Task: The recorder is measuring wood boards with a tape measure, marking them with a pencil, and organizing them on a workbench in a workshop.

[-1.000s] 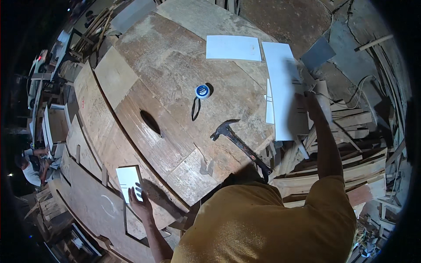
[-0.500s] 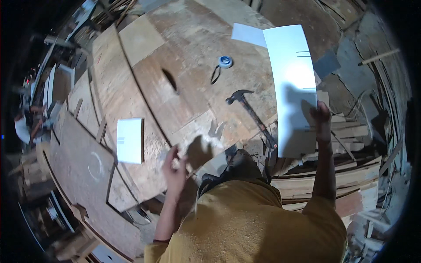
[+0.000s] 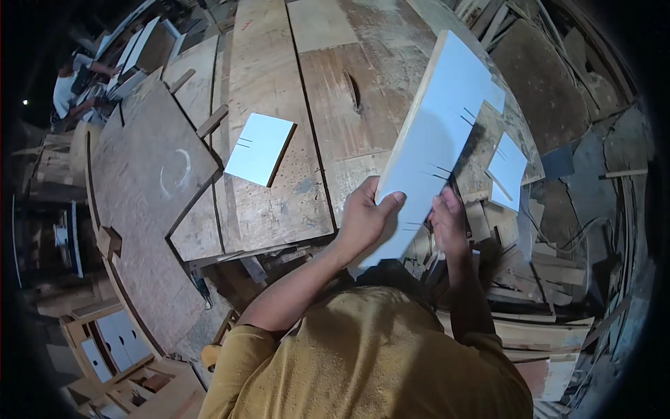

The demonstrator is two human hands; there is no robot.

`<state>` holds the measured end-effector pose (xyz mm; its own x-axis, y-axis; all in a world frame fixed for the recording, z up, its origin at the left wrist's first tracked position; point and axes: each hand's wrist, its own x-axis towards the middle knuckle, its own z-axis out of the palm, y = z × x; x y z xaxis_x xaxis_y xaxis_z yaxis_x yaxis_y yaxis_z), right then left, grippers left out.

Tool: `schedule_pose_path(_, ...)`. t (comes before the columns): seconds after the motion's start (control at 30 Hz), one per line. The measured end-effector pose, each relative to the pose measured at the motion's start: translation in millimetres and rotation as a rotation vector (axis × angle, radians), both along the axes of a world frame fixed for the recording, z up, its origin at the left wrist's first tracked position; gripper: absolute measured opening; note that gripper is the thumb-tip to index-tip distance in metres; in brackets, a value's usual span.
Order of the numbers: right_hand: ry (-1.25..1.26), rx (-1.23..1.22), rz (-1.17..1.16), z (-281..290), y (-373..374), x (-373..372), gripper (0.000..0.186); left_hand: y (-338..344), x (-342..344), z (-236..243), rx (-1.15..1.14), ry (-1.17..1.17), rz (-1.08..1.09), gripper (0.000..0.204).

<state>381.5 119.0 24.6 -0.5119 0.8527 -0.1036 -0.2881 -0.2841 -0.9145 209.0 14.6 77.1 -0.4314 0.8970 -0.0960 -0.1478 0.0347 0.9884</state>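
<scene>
A long white board (image 3: pixel 441 126) with pale wood edges and several short dark lines stands out diagonally over the worktable, gripped low by both hands. My left hand (image 3: pixel 370 216) closes on its left edge, thumb over the white face. My right hand (image 3: pixel 447 222) holds the right edge, fingers curled on it. A small white board (image 3: pixel 258 146) with two dark lines lies on the tabletop left of them. More white pieces (image 3: pixel 508 167) lie at the table's right side, partly overlapping. The long board hides part of the tabletop; I cannot see the hammer or tape measure.
The patchwork plywood worktable (image 3: pixel 279 216) has gaps between panels. A person (image 3: pixel 70 91) in a white top works by a white-edged cabinet (image 3: pixel 143 49) at top left. A small cabinet (image 3: pixel 112 346) stands at lower left. Wood offcuts (image 3: pixel 558 262) are piled at the right.
The long board has been lifted and angled across toward my body. My left hand has left the small board and moved right onto the long one. My view has shifted.
</scene>
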Motion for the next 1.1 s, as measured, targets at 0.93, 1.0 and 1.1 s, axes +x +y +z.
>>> schedule_pose_path(0.93, -0.992, 0.667, 0.330, 47.7, 57.6, 48.3, 0.035, -14.2, -65.8, 47.9, 0.206, 1.355, 0.147, 0.029)
schedule_pose_path(1.0, -0.878, 0.606, 0.344, 26.6, 50.3, 66.5, 0.035, -33.2, -37.0, 12.1, 0.088, 0.956, 0.178, 0.031)
schedule_pose_path(1.1, -0.858, 0.414, 0.324, 3.8, 39.3, 78.8, 0.033, -54.1, 4.1, -36.2, -0.199, 0.328, 0.206, 0.037)
